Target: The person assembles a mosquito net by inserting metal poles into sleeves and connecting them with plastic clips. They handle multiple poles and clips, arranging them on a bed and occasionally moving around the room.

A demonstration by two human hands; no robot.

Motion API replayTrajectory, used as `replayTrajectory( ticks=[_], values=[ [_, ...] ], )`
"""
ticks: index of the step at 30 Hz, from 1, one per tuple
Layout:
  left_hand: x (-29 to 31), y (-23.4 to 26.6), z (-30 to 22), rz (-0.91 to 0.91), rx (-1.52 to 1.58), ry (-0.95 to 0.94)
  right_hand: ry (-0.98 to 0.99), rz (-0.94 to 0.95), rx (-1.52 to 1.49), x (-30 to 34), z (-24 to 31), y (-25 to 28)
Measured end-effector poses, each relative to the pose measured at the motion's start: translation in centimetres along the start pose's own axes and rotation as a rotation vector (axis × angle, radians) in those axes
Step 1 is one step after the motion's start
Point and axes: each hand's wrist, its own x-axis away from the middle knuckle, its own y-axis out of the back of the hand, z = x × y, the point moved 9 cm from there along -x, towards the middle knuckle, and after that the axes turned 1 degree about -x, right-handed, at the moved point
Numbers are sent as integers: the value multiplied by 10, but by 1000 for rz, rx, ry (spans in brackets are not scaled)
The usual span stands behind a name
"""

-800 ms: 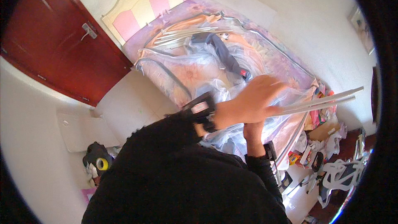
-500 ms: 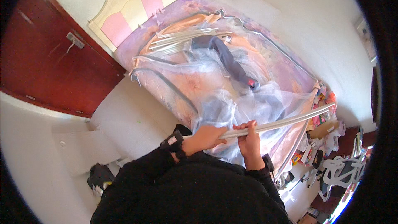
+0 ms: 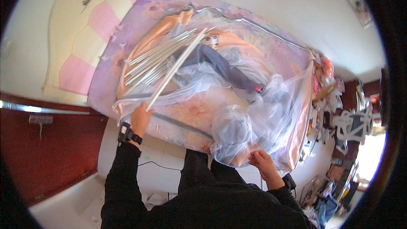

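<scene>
My left hand is closed around the near end of a pair of long white poles, which slant up and away over the bed. Their far ends lie above a pile of similar white poles. My right hand is at the bed's near edge, fingers curled in, beside the sheer white mosquito net; what it pinches, if anything, I cannot make out. A dark grey padded roll with a red tip lies within the net. Peach fabric borders the net.
The bed has a purple floral cover and a pink and cream headboard at left. A dark red door stands at lower left. A black cable crosses the floor. A white-framed chair and clutter are at right.
My right hand has come off the poles and moved nearer the bed's edge. My left hand has swung the poles leftward, now pointing toward the pole pile. The view has turned and shifted.
</scene>
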Motion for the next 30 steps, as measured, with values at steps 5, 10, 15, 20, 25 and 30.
replayTrajectory(
  ticks=[5, 10, 15, 20, 25, 30],
  values=[
    [-106, -40, 25, 48, -67, -47, -36, -114, 49, 13, -3, 2],
    [-178, -51, 29, -56, -99, -119, -27, -143, 53, 22, -14, 14],
    [-222, -58, 14, -16, -322, -115, -62, -173, 61, 38, -34, 42],
    [-176, -111, -78, -2, -390, -357, -6, -249, 79, 54, -44, 98],
    [-25, -228, -199, 339, -246, -651, 119, -353, -50, 72, -88, 187],
    [146, -275, -302, 517, -65, -894, -28, -575, 289, 128, -214, 316]
  ],
)
